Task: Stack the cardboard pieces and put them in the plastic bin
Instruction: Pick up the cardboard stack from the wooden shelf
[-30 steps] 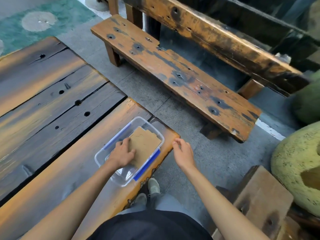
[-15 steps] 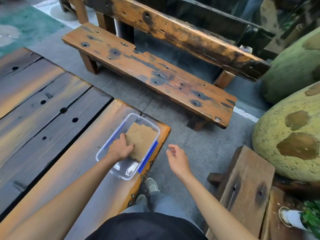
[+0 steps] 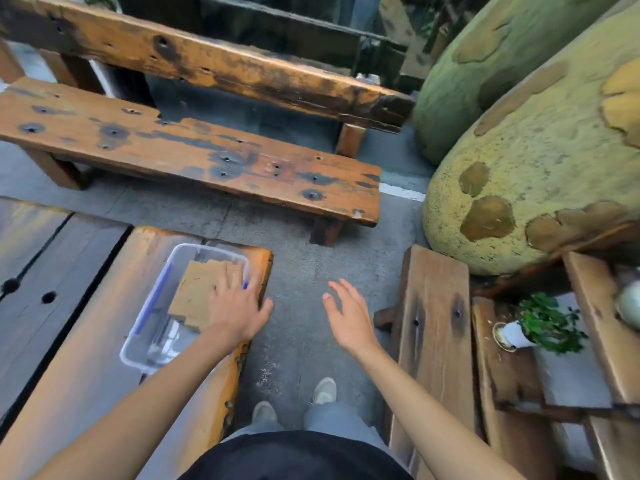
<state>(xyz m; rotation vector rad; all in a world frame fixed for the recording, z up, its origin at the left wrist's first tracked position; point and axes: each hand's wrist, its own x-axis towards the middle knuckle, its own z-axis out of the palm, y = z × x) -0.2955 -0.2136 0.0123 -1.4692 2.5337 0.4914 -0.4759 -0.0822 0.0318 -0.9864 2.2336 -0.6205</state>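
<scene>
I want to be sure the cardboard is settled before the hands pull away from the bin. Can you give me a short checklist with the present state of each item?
1. Cardboard pieces inside the plastic bin: ok, they lie within its walls.
2. Pieces stacked flush: cannot tell, the far edges look stepped and the left hand covers part of them.
3. Left hand free to lift: ok, its fingers lie straight on the cardboard, not gripping.
4. Right hand empty: ok, it hovers open over the floor.
5. Bin fully on the table: ok, though it sits near the corner edge.
</scene>
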